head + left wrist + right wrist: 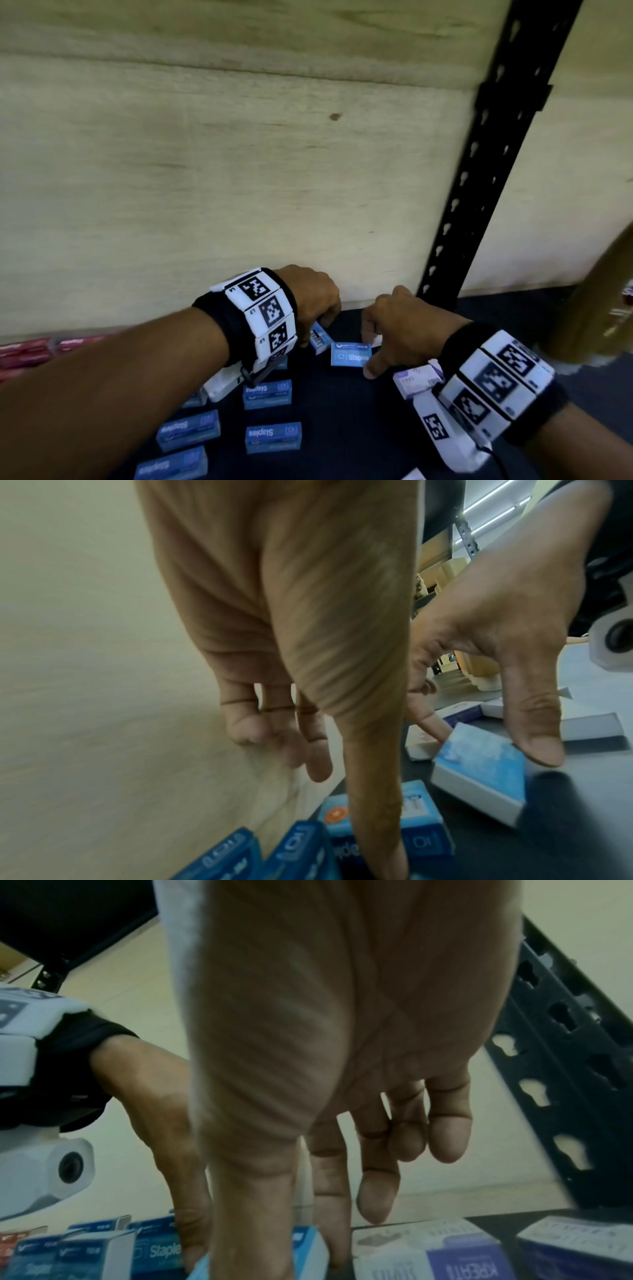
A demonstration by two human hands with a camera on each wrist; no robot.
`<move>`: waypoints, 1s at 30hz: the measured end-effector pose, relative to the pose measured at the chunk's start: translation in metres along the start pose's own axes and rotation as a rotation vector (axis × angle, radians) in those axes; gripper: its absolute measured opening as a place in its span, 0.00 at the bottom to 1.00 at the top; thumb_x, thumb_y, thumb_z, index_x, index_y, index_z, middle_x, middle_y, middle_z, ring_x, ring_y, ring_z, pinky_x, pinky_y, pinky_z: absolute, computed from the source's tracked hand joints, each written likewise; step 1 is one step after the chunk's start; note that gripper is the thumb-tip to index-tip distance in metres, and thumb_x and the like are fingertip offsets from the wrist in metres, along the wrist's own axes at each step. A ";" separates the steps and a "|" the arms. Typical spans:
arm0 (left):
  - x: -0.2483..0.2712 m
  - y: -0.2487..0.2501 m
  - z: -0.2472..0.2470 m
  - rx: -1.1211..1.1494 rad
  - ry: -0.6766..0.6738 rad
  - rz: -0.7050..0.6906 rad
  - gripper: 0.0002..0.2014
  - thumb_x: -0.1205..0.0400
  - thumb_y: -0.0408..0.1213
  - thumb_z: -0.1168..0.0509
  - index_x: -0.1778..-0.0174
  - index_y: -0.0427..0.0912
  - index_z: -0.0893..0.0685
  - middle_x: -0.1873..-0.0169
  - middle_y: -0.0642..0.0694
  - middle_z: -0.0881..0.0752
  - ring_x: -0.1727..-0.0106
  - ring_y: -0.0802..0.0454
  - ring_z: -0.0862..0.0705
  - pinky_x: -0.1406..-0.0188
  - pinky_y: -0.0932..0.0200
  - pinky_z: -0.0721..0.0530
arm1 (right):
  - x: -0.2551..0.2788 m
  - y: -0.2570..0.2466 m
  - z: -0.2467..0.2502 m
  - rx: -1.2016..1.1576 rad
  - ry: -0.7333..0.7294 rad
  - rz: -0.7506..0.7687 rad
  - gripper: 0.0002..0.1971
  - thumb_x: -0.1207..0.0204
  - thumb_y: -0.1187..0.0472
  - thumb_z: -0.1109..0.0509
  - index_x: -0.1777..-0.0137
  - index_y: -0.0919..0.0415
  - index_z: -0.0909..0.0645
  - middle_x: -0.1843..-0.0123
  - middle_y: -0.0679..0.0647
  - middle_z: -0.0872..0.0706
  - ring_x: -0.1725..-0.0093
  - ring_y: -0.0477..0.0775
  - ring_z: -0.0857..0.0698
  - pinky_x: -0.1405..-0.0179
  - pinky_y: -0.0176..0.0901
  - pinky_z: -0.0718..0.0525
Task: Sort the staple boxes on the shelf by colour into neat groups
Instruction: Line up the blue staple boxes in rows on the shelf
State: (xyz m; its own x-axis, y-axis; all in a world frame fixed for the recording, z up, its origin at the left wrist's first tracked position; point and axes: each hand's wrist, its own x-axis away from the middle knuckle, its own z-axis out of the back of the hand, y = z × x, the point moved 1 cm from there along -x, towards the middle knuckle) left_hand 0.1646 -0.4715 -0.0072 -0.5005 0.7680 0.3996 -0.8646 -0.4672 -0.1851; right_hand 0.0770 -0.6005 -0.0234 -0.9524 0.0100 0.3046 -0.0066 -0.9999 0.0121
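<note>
Sorting looking well along: blue boxes (pixel 272 394) lying in loose rows on the dark shelf (pixel 342 428), red boxes (pixel 24 353) grouped far left, purple-white boxes (pixel 416 380) sitting right. Rows needing squaring; two blue ones at the back not yet aligned.

Left hand (pixel 313 301) pinching a tilted blue box (pixel 320 337) near the back wall. Right hand (pixel 400 329) pinching a flat blue box (pixel 350 354), thumb and forefinger at its ends, other fingers loosely curled.

**Three camera positions over one shelf**

The head camera looks down from above at both forearms and the dark shelf (pixel 342 428). Each wrist camera sits very close under its palm, facing along the fingers toward the wooden back panel (pixel 239 171) (each also catches the other hand)
</note>
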 end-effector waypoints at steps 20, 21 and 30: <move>0.004 0.004 -0.006 0.151 0.063 0.001 0.15 0.11 0.41 0.42 0.31 0.43 0.20 0.39 0.41 0.17 0.51 0.47 0.21 0.54 0.58 0.26 | 0.009 0.011 0.001 -0.073 0.055 -0.033 0.11 0.27 0.43 0.24 0.51 0.48 0.15 0.55 0.45 0.19 0.51 0.50 0.22 0.47 0.43 0.19; 0.005 0.004 -0.005 0.164 0.075 0.007 0.15 0.11 0.41 0.42 0.32 0.42 0.20 0.39 0.40 0.17 0.51 0.48 0.21 0.54 0.58 0.26 | 0.011 0.011 0.003 -0.062 0.064 -0.040 0.11 0.27 0.43 0.24 0.50 0.47 0.15 0.55 0.45 0.19 0.51 0.50 0.22 0.47 0.42 0.19; 0.058 -0.002 0.010 0.205 0.082 0.072 0.15 0.11 0.41 0.43 0.30 0.43 0.21 0.43 0.46 0.15 0.50 0.50 0.19 0.51 0.57 0.23 | 0.037 0.003 0.024 -0.047 0.163 0.000 0.11 0.25 0.43 0.26 0.49 0.46 0.14 0.64 0.39 0.22 0.56 0.45 0.20 0.55 0.39 0.21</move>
State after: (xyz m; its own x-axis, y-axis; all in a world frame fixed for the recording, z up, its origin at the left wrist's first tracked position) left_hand 0.1378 -0.4299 0.0254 -0.5701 0.7583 0.3163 -0.8034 -0.5951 -0.0213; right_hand 0.0488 -0.6025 0.0106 -0.9892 0.0126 0.1460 -0.0176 -0.9993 -0.0331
